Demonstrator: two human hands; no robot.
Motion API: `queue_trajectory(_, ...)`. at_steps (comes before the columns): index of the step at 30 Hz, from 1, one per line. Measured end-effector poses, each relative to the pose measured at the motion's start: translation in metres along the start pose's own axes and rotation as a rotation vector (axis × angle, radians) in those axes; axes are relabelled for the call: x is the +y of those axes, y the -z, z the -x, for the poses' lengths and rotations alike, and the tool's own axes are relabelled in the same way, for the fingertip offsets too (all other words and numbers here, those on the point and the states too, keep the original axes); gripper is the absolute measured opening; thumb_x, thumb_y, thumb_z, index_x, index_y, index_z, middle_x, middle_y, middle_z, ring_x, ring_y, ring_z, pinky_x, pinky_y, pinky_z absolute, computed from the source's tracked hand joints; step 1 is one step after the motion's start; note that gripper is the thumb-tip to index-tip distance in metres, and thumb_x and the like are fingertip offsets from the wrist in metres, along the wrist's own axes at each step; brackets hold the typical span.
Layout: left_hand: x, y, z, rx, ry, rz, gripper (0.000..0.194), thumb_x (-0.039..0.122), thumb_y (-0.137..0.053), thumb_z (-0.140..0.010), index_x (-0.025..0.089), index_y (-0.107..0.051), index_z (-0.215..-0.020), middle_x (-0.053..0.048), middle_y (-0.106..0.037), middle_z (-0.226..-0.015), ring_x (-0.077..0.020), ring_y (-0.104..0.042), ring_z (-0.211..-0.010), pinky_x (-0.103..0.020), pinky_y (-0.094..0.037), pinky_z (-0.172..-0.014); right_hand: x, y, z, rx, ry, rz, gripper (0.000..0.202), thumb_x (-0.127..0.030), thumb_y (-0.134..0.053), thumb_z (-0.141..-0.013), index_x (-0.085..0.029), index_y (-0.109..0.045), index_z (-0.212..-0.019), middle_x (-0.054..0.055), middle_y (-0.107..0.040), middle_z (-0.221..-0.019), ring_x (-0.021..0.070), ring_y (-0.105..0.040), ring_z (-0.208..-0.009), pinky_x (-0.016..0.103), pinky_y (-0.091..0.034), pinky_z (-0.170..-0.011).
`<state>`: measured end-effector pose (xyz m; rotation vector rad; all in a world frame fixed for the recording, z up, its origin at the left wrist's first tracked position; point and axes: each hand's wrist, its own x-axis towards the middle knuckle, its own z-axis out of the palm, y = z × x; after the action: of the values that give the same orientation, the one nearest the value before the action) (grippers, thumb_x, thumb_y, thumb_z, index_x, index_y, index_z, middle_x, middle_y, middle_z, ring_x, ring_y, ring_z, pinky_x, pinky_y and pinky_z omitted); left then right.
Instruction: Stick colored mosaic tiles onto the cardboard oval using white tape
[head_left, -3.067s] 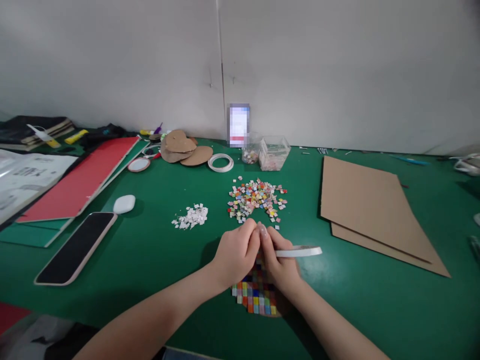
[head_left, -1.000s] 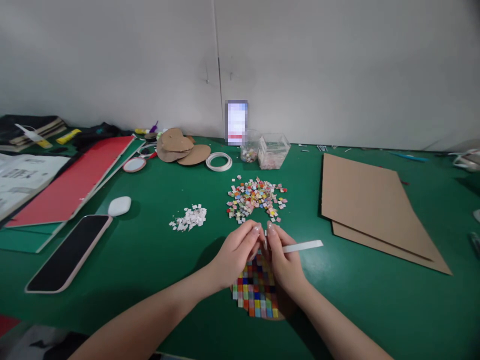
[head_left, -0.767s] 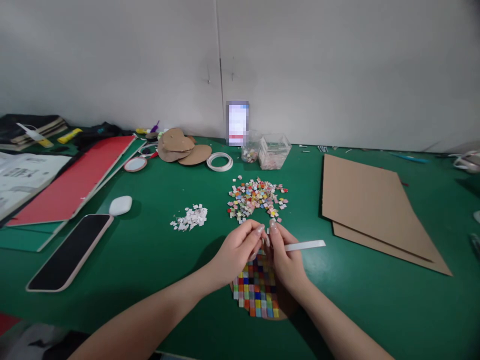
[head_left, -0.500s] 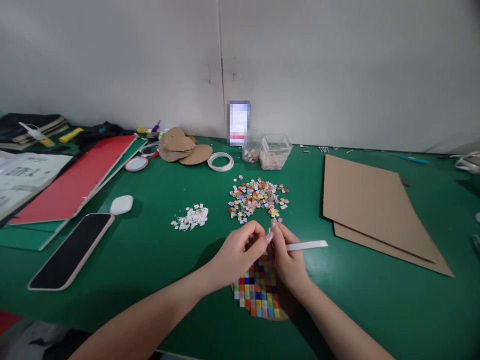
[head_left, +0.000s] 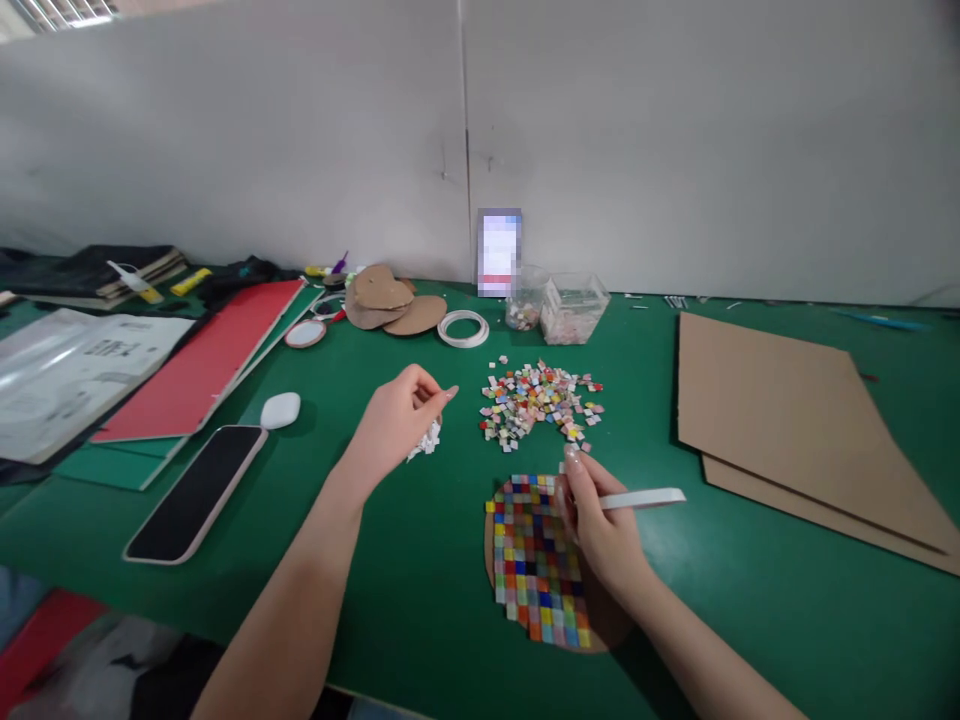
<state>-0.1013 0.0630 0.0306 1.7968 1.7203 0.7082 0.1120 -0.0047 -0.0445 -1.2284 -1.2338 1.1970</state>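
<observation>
A round cardboard piece (head_left: 611,622) lies near the front, much of it covered with rows of coloured square tiles (head_left: 536,560). Over its right side my right hand (head_left: 604,510) is closed around a white stick-like tool (head_left: 646,498), with thumb and fingertips pinched together; a small pale tile seems to be at the fingertips. My left hand (head_left: 405,415) hovers above the white scraps (head_left: 427,440), partly hiding them. Its thumb and finger are pinched, and anything between them is too small to make out. Loose coloured tiles (head_left: 540,400) are heaped behind the cardboard round.
At the back stand a lit phone (head_left: 499,250), a clear box (head_left: 574,312) and a tape roll (head_left: 463,329). Cardboard sheets (head_left: 787,400) lie right. A dark phone (head_left: 196,493), white case (head_left: 280,410) and red board (head_left: 210,365) lie left.
My left hand has moved away from my right hand, leftward to the white scraps, uncovering more of the tiled round. My right hand still holds the white tool. The view has shifted slightly left.
</observation>
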Motion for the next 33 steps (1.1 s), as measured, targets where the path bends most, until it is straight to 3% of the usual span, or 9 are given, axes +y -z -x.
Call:
queue_trajectory(6,-0.015,0.005,-0.008,-0.036,0.019,-0.324,0.041,0.047,-0.042,-0.083,0.019,-0.031,-0.054,0.004,-0.041,-0.044,-0.0109,-0.042,-0.043,-0.023,-0.026,-0.044,0.003,-0.001,-0.001,0.002,0.028,-0.004,0.040,-0.040,-0.039,-0.091,-0.020,-0.034,-0.057,-0.005,-0.034,-0.047,0.0081,-0.031,-0.042,0.022,-0.025,-0.040)
queue_trajectory(9,-0.020,0.005,-0.008,-0.123,0.020,-0.359,0.043,0.045,-0.035,-0.086,0.019,-0.025,-0.053,0.004,-0.035,-0.044,-0.0105,-0.037,-0.040,-0.024,-0.024,-0.043,0.003,-0.001,-0.001,-0.010,0.043,0.015,0.039,-0.039,-0.040,-0.091,-0.020,-0.036,-0.058,-0.005,-0.034,-0.048,0.0082,-0.031,-0.042,0.023,-0.026,-0.041)
queue_trajectory(12,-0.023,0.010,-0.007,-0.194,0.030,-0.326,0.036,0.045,-0.035,-0.086,0.020,-0.033,-0.059,0.003,-0.042,-0.049,-0.0113,-0.041,-0.042,-0.024,-0.025,-0.043,0.001,0.000,-0.001,-0.039,0.063,0.032,0.039,-0.038,-0.039,-0.092,-0.020,-0.037,-0.058,-0.005,-0.035,-0.048,0.0086,-0.031,-0.043,0.023,-0.027,-0.043)
queue_trajectory(17,-0.025,0.018,-0.006,-0.181,0.093,-0.311,0.029,0.045,-0.045,-0.080,0.020,-0.043,-0.067,0.000,-0.057,-0.060,-0.0138,-0.052,-0.051,-0.024,-0.031,-0.048,0.000,0.000,0.000,-0.031,0.089,0.075,0.039,-0.038,-0.038,-0.092,-0.020,-0.035,-0.058,-0.005,-0.034,-0.048,0.0097,-0.031,-0.044,0.025,-0.027,-0.045)
queue_trajectory(23,-0.022,0.018,-0.007,-0.154,0.187,-0.432,0.046,0.051,-0.034,-0.083,0.020,-0.033,-0.050,0.000,-0.046,-0.043,-0.0144,-0.046,-0.041,-0.026,-0.029,-0.046,0.002,0.001,0.000,-0.038,0.079,0.096,0.038,-0.038,-0.038,-0.092,-0.020,-0.036,-0.058,-0.005,-0.035,-0.048,0.0097,-0.031,-0.044,0.025,-0.026,-0.044)
queue_trajectory(27,-0.026,0.021,-0.008,-0.217,0.184,-0.363,0.025,0.044,-0.053,-0.073,0.021,-0.046,-0.067,0.000,-0.060,-0.060,-0.0155,-0.055,-0.053,-0.023,-0.031,-0.047,0.002,0.002,0.000,-0.047,0.079,0.100,0.037,-0.037,-0.038,-0.092,-0.020,-0.036,-0.059,-0.005,-0.035,-0.048,0.0095,-0.032,-0.044,0.025,-0.026,-0.044)
queue_trajectory(30,-0.028,0.023,-0.009,-0.230,0.168,-0.320,0.025,0.041,-0.058,-0.069,0.022,-0.051,-0.082,0.000,-0.065,-0.070,-0.0159,-0.058,-0.059,-0.022,-0.032,-0.047,0.003,0.002,0.000,-0.045,0.079,0.098,0.037,-0.037,-0.039,-0.092,-0.020,-0.036,-0.058,-0.005,-0.035,-0.048,0.0093,-0.031,-0.043,0.025,-0.025,-0.043)
queue_trajectory(33,-0.030,0.023,-0.009,-0.251,0.170,-0.295,0.024,0.045,-0.054,-0.072,0.021,-0.053,-0.078,-0.001,-0.065,-0.067,-0.0160,-0.058,-0.058,-0.023,-0.034,-0.047,0.003,0.001,-0.001,-0.046,0.087,0.095,0.038,-0.038,-0.039,-0.091,-0.020,-0.037,-0.058,-0.005,-0.035,-0.047,0.0094,-0.032,-0.043,0.025,-0.025,-0.043)
